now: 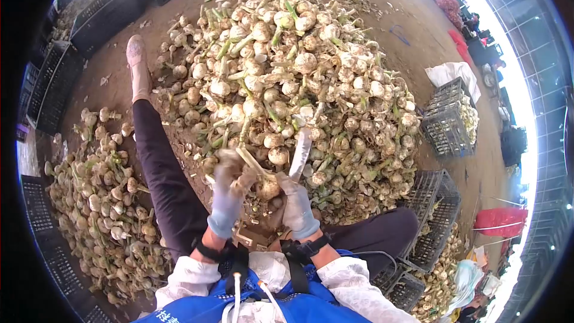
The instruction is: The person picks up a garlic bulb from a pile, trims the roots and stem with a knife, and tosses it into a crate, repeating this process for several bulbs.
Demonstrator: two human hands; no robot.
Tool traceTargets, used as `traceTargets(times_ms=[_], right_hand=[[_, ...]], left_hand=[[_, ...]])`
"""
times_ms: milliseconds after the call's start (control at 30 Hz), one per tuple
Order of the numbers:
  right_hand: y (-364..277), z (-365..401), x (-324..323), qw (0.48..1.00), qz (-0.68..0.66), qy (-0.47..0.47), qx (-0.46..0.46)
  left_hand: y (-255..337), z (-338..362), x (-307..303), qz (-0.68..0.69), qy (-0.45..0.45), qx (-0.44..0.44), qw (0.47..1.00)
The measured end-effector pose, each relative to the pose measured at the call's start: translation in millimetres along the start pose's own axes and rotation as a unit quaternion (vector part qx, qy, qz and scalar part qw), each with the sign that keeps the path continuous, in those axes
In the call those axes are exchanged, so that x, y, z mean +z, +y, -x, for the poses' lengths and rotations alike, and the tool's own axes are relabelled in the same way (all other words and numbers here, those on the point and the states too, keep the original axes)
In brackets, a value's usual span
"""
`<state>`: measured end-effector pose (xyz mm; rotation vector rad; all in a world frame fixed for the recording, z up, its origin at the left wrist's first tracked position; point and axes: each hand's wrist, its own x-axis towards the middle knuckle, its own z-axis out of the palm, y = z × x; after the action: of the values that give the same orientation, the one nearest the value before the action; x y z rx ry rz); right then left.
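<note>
**Head view: both gloved hands meet over one garlic bulb at the near edge of the heap**

We see both forearms reaching forward from the blue vest, wrists close together, low between the spread legs. The left hand [227, 196], in a pale glove, is raised with its knuckles towards us. Its grip is closed on the green stalk of a garlic bulb [268, 188]. The right hand [297, 204], also gloved, stands just beside it with the thumb side up. Its grip is closed around the lower end of a long pale tool [301, 154], which points up and away from us. We cannot tell what kind of tool it is.

The bulb hangs just right of the left grip, between the two hands and touching the right glove. Its stalk slants up and to the left.

Straight ahead on the dirt floor [406, 15] rises the big heap of garlic [299, 66], its near edge touching the hands. A smaller pile [98, 203] lies beyond the left leg [161, 173]. Dark crates [445, 122] stand along the floor's right edge.
</note>
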<state>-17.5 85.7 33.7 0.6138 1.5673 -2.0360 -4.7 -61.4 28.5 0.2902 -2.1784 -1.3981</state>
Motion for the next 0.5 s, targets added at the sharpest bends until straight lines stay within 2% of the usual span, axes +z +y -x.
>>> traceTargets(times_ms=[33, 67, 100, 133, 167, 200, 233, 267, 300, 333, 367, 400, 467, 500], right_hand=[[17, -7, -4, 0.998, 0.039, -0.033, -0.025], [14, -9, 2, 0.993, 0.079, -0.066, -0.053], [12, -5, 2, 0.973, 0.156, -0.047, -0.164], [6, 2, -5, 0.974, 0.157, -0.043, -0.156], [-15, 6, -11, 0.933, 0.305, -0.008, -0.193], [-31, 5, -16, 0.865, 0.446, 0.029, -0.230], [-37, 4, -20, 0.845, 0.454, 0.012, -0.283], [-45, 7, -16, 0.845, 0.457, 0.015, -0.279], [-58, 11, -7, 0.774, 0.541, -0.002, -0.329], [-67, 10, -2, 0.692, 0.616, -0.019, -0.375], [-64, -4, -7, 0.697, 0.658, -0.039, -0.283], [-58, -17, -21, 0.697, 0.658, -0.039, -0.283], [-55, -44, -55, 0.632, 0.753, 0.004, -0.184], [-50, -51, -66, 0.629, 0.756, 0.003, -0.182]], left_hand=[[1, 3, 2, 0.164, -0.116, -0.180, 0.963], [3, 2, 6, 0.321, -0.223, -0.343, 0.854], [7, 3, 7, 0.335, -0.200, -0.303, 0.870], [4, 5, 5, 0.335, -0.201, -0.312, 0.866], [-3, 2, 5, 0.277, -0.219, -0.283, 0.892], [-12, -2, 6, 0.221, -0.236, -0.249, 0.913], [-33, 2, 13, 0.163, -0.238, -0.201, 0.936], [-29, 3, 13, 0.167, -0.241, -0.205, 0.934], [-22, -1, 13, 0.055, -0.240, -0.080, 0.966], [-13, -8, 11, -0.058, -0.230, 0.051, 0.970], [-1, -15, 11, -0.005, -0.224, 0.069, 0.972], [0, -19, 5, -0.005, -0.224, 0.069, 0.972], [-6, -31, -9, 0.011, -0.110, -0.012, 0.994], [3, -42, -28, 0.003, -0.049, -0.016, 0.999]])
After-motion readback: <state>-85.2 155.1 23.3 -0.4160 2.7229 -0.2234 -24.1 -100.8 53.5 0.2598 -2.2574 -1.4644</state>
